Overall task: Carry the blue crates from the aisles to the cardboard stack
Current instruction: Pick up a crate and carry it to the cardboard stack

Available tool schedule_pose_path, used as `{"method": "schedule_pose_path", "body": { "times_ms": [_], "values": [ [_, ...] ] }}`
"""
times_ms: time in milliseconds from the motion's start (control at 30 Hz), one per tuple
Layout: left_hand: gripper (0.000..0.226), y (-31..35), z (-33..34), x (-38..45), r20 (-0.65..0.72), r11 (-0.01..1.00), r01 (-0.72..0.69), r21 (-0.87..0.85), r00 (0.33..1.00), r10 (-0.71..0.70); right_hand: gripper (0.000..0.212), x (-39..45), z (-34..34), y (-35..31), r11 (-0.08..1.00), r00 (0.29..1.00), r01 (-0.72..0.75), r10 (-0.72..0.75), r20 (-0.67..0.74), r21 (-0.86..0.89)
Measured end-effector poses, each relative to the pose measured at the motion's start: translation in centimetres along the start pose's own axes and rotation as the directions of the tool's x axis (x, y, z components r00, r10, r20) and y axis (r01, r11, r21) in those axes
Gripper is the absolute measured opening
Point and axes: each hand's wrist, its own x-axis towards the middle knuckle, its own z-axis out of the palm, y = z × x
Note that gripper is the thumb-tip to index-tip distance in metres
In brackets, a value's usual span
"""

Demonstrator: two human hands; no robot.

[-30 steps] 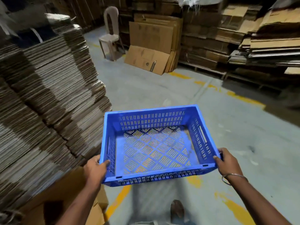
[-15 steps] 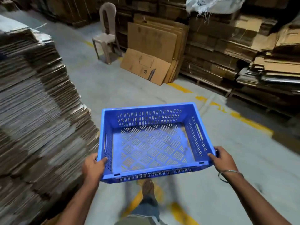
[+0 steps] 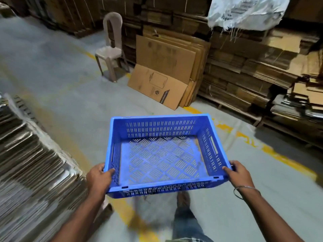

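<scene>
Blue crate (image 3: 162,154): empty, held level above floor (image 3: 61,81).
Left hand (image 3: 97,179): fingers curled over crate's left rim.
Right hand (image 3: 240,175): fingers gripping crate's right rim.
Chair (image 3: 110,49): beyond crate.

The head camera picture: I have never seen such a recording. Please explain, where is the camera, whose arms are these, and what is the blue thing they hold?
There is no machine here. A person wears one wide camera on the head, and it looks forward and down, so the two arms at the bottom are that person's own. The left hand and the right hand each grip a near corner of an empty blue crate and hold it in the air above the floor. One foot shows below the crate, blurred. On the left stands a stack of flat cardboard. Ahead, more flat cardboard sheets lean against tall piles, beside a plastic chair. A white sack lies on top of the piles.
</scene>
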Motion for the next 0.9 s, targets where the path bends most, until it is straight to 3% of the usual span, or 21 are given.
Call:
{"method": "schedule_pose_path", "body": {
  "times_ms": [300, 467, 567, 700, 900],
  "values": [
    [0.009, 10.4, 5.5, 15.9, -0.106, 0.996, 0.075, -0.038, 0.991, -0.079, 0.015, 22.8, 5.3, -12.7, 0.994, 0.987, 0.106, -0.102, 0.122, -0.027],
    [0.012, 12.6, 6.3, 23.5, -0.183, 0.961, 0.234, -0.147, 0.948, -0.259, 0.017, 33.0, 9.6, -22.4, 0.981, 0.962, 0.18, -0.161, 0.22, -0.067],
    [0.005, 13.4, 6.6, 28.1, -0.21, 0.932, 0.29, -0.218, 0.918, -0.335, 0.015, 38.4, 13.6, -28.4, 0.967, 0.935, 0.246, -0.219, 0.278, -0.066],
    [0.005, 13.9, 6.1, 35.7, -0.244, 0.932, 0.321, -0.171, 0.902, -0.356, 0.015, 45.4, 20.7, -35.5, 0.951, 0.901, 0.296, -0.247, 0.356, -0.09],
    [0.008, 13.2, 4.1, 48.8, -0.273, 0.892, 0.398, -0.213, 0.852, -0.446, 0.021, 54.2, 31.1, -45.8, 0.94, 0.867, 0.315, -0.228, 0.443, -0.134]
  ]
}}
